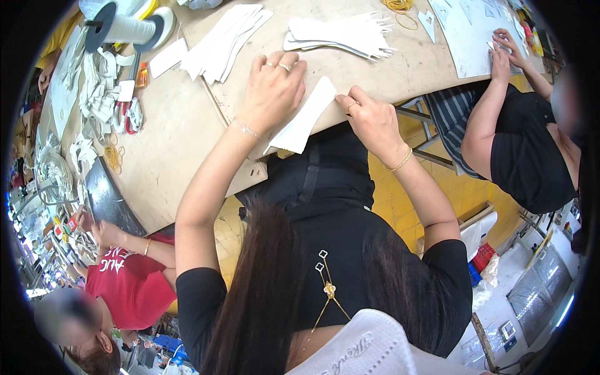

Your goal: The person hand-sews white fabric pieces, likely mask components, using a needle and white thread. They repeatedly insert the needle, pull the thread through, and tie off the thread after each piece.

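A white flared strip of fabric-like material (305,119) lies between my hands at the near edge of the table, its lower end reaching past the edge. My right hand (375,122) pinches at its right side near the top, thumb and forefinger together. Along its left side is my left hand (274,94), fingers curled and closed; the fingertips are hidden, so what they grip does not show. Farther back lie two stacks of similar white pieces, one fanned (228,40) at the left and one with jagged ends (337,34) at the right.
At the left stand a large thread spool (128,30), red-handled scissors (129,115) and heaped white strips (100,84). Rubber bands (398,5) lie at the back. A person in red (131,281) works at the left, another in black (531,150) at the right.
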